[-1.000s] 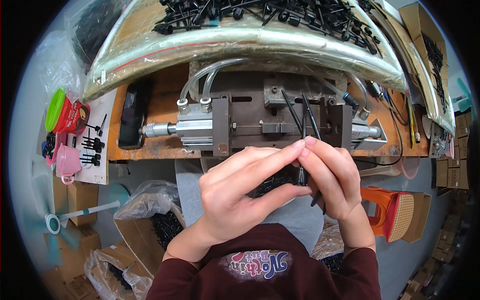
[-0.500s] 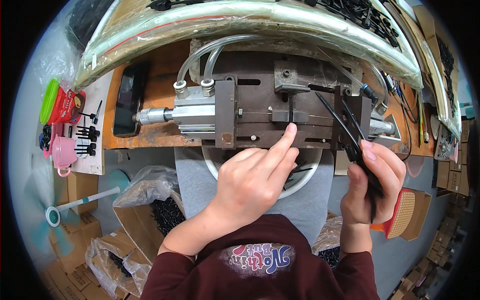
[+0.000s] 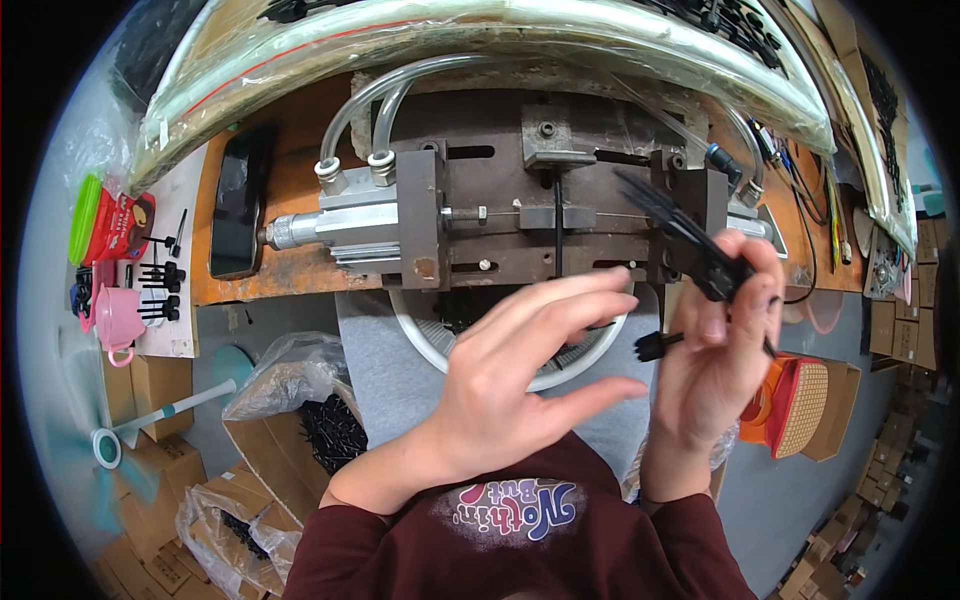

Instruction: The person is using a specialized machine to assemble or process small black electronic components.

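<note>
My left hand hovers over the basket on my lap, its fingers stretched out and apart, holding nothing. In my right hand is a bundle of thin black rods with thicker heads, tips pointing up and to the left. One black piece with a toothed end sticks out below that hand's fingers, toward my left hand. Ahead, a single black rod lies upright in view across the small metal block in the middle of the dark steel fixture.
Silver air cylinders with clear hoses flank the fixture. Under it, a white basket holds black parts. A phone and pink cup are at left. An open carton of black parts stands lower left.
My left hand has drawn back from the rod in the fixture, and its fingers have spread. A toothed-end black piece now shows sticking out of my right hand. The view has shifted slightly.
</note>
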Motion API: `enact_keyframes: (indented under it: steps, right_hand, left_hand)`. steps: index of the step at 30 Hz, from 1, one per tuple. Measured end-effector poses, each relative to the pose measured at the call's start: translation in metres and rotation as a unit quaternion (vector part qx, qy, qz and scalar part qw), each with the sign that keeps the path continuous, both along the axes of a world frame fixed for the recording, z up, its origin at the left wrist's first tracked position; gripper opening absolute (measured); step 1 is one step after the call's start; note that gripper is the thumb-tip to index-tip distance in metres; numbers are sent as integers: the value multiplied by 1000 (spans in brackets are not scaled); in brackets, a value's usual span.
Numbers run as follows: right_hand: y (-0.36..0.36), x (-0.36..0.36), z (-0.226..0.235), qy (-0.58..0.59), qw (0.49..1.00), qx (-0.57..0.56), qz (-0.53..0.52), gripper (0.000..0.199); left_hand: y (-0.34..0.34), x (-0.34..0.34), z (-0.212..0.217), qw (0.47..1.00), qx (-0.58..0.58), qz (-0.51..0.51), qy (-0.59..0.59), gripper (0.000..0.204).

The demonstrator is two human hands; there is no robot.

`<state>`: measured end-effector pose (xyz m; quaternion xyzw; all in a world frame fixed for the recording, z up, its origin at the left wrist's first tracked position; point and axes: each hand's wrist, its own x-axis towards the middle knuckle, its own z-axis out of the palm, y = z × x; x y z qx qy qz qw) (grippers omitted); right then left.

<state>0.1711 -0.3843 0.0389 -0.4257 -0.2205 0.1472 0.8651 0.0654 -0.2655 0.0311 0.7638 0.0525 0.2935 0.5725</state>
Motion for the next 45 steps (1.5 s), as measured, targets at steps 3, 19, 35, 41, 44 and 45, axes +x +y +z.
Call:
enact_keyframes:
  steps: [3, 19, 35, 41, 44, 45]
  right_hand:
    - [8, -7, -2, 82, 993, 56, 66, 28]
    - [-15, 13, -5, -163, 961, -89, -203, 28]
    - [-32, -5, -1, -563, 714, -337, -246, 51]
    - [-24, -12, -5, -598, 736, -292, -124, 35]
    - [-19, -11, -9, -586, 747, -290, -122, 33]
    - [-19, -11, -10, -584, 748, -291, -119, 32]
  left_hand:
    - [-5, -1, -4, 999, -28, -35, -20, 43]
    - [8, -13, -15, 956, 276, 89, 31, 32]
    - [17, 0, -9, 955, 279, 76, 59, 36]
    - [11, -5, 12, 994, 94, 6, -48, 46]
    - [12, -9, 8, 994, 101, 20, -36, 42]
    - [12, -11, 8, 995, 89, 17, -29, 42]
